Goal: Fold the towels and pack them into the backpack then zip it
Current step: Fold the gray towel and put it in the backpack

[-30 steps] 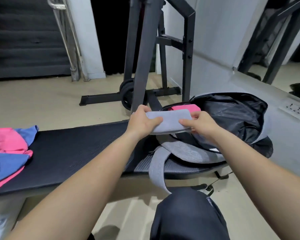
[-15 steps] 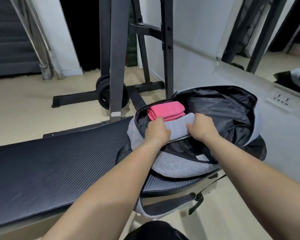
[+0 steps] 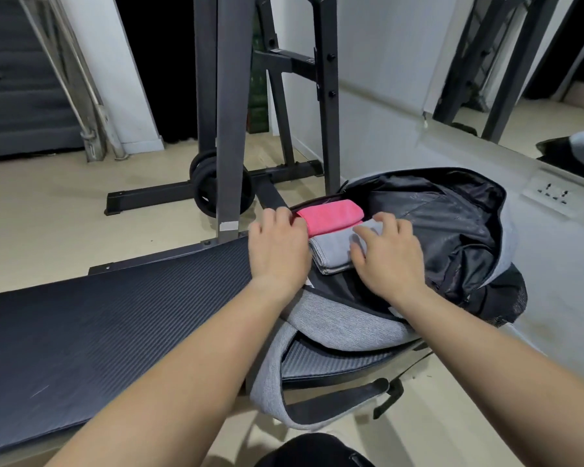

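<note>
The backpack (image 3: 344, 323) is coarse grey woven cloth with a faintly glossy black lining (image 3: 452, 224). The pink towel (image 3: 331, 214) and grey towel (image 3: 331, 251) are soft matt cloth. The tabletop (image 3: 115, 325) is ribbed black padding.

Gym, bench (image 3: 98, 338), rack (image 3: 230, 112) (weight plates (image 3: 216, 187))

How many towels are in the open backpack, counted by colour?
Pink towel: 1
Grey towel: 1
Total: 2
</note>
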Demonstrator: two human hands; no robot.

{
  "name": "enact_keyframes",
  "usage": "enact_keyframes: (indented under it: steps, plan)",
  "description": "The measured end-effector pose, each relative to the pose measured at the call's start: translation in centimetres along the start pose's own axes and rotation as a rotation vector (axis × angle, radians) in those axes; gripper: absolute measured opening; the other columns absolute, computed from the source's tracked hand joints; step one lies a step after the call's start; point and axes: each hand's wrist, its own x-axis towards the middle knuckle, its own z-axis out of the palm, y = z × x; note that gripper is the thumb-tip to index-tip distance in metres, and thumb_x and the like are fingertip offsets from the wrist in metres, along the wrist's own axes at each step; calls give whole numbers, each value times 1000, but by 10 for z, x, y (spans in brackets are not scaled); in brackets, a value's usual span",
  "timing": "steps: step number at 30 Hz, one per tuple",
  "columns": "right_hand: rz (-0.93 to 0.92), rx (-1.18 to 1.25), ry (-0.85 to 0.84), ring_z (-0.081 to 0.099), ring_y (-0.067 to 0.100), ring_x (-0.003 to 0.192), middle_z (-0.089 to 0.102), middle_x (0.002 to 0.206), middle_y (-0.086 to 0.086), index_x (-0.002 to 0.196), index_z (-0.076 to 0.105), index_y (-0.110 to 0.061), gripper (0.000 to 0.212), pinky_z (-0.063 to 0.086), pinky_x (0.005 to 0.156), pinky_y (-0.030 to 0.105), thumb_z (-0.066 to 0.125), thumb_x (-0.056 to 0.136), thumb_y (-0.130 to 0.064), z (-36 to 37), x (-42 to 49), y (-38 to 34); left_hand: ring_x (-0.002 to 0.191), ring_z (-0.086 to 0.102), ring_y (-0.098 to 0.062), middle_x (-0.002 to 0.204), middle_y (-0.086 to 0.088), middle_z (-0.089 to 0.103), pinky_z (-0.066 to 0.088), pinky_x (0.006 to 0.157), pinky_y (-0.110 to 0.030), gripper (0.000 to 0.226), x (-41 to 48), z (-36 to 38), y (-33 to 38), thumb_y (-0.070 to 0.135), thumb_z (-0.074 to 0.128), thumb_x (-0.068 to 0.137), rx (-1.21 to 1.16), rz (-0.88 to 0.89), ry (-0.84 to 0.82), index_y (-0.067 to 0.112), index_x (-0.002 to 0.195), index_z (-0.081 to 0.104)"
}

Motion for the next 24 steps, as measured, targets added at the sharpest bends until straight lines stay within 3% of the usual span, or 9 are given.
enact_keyframes:
  steps: [2,4,6,8,11,16,24]
  plan:
    - [61,37,-59,47,40,117,48,137,13,126,63,-28,40,49,86,46,50,95,-50,-8,4,-5,124,40,-35,138,-7,47,40,96,-44,38,-2,1,-16,32,67,83,-8,-89,-54,21,119,62]
    - [122,84,-331,41,44,128,42,144,18,140,48,-32,61,45,99,50,42,91,-68,-6,8,-15,127,41,-36,141,-8,46,42,96,-45,40,-2,0,-25,30,62,87,-93,-172,-179,22,126,60]
    - [127,123,-544,20,49,145,20,159,25,155,27,-32,87,29,114,55,40,84,-81,3,6,-27,123,50,-34,135,-6,53,44,92,-44,42,-1,-3,-27,24,59,88,-160,-193,-267,19,130,58]
    - [128,172,-644,-9,49,150,-9,165,24,161,2,-29,102,9,121,56,39,83,-84,12,3,-33,123,53,-31,133,-4,56,46,89,-44,43,0,-7,-29,17,60,88,-206,-199,-265,17,131,57]
    - [105,179,-662,-18,46,150,-17,165,21,160,-5,-33,93,0,121,57,37,90,-77,18,14,-23,127,49,-30,137,-2,53,46,89,-44,47,2,-11,-35,11,60,88,-259,-223,-279,18,135,55]
    - [-9,101,-657,-16,43,151,-16,166,17,160,-4,-33,81,6,120,62,35,97,-66,28,37,-11,131,48,-27,144,1,48,45,95,-44,56,1,-14,-45,9,56,88,-303,-215,-307,24,142,49]
    - [-190,165,-563,-21,33,152,-16,167,12,160,0,-32,72,12,121,56,36,103,-54,36,29,6,131,50,-27,149,4,45,47,100,-45,64,1,-12,-50,8,54,88,-355,-217,-329,27,148,44]
